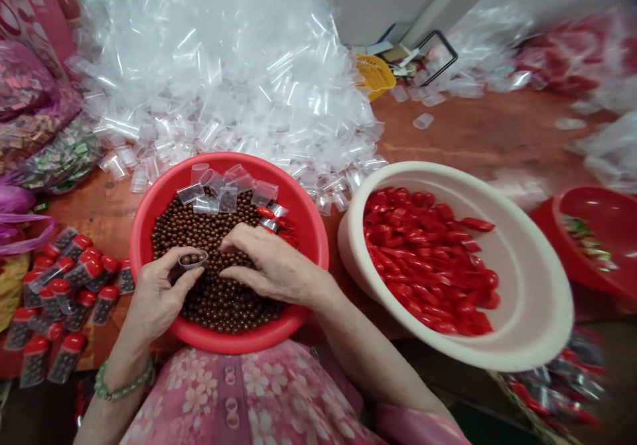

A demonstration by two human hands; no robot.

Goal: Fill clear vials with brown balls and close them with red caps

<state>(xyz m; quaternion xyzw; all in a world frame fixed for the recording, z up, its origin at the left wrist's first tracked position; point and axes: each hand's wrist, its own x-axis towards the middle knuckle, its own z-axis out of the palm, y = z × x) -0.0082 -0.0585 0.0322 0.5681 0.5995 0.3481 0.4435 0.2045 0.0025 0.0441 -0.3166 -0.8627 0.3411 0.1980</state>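
Observation:
My left hand grips a clear plastic tube between thumb and fingers, its oval mouth turned up and brown balls showing inside. It is over the left side of a red basin. Brown balls, small and glossy, fill much of that basin. Over their middle, my right hand hovers or rests with thumb and fingers apart; nothing shows between them. Several empty clear tubes lie on the balls at the basin's far side. A few red caps lie at its right inner edge.
A cream basin full of red caps stands to the right, and a smaller red bowl beyond it. Behind rises a large heap of clear tubes. Filled, red-capped tubes lie at left, near purple bags. A yellow basket sits farther back.

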